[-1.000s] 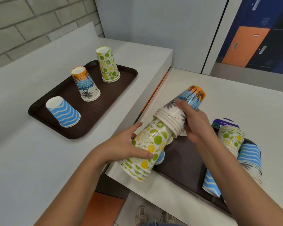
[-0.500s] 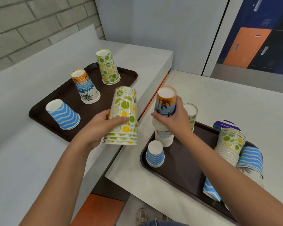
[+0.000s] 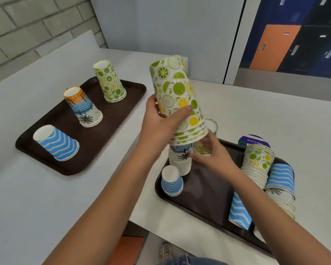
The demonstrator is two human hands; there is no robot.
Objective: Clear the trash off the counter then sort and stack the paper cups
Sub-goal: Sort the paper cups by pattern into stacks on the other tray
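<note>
My left hand (image 3: 161,123) grips a stack of lime-and-lemon cups (image 3: 177,92), rims down, raised above the gap between the two counters. Just below it, my right hand (image 3: 214,157) curls round a single citrus cup (image 3: 202,149) standing on the right brown tray (image 3: 208,190). A stack of palm-print cups (image 3: 180,161) stands rim down on that tray beside my right thumb. On the left brown tray (image 3: 103,129) three upturned piles stand in a row: blue wave (image 3: 57,143), sunset palm (image 3: 83,109) and citrus (image 3: 110,82).
A small blue wave cup (image 3: 172,181) stands at the right tray's near-left corner. Mixed stacks lie on their sides at its right end: citrus (image 3: 256,163), blue wave (image 3: 281,177) and another blue cup (image 3: 239,211). A purple disc (image 3: 254,140) lies behind the tray.
My left hand lifted the citrus stack up and to the right. My right hand set the palm stack down on the right tray, let go and closed on the single citrus cup behind it.
</note>
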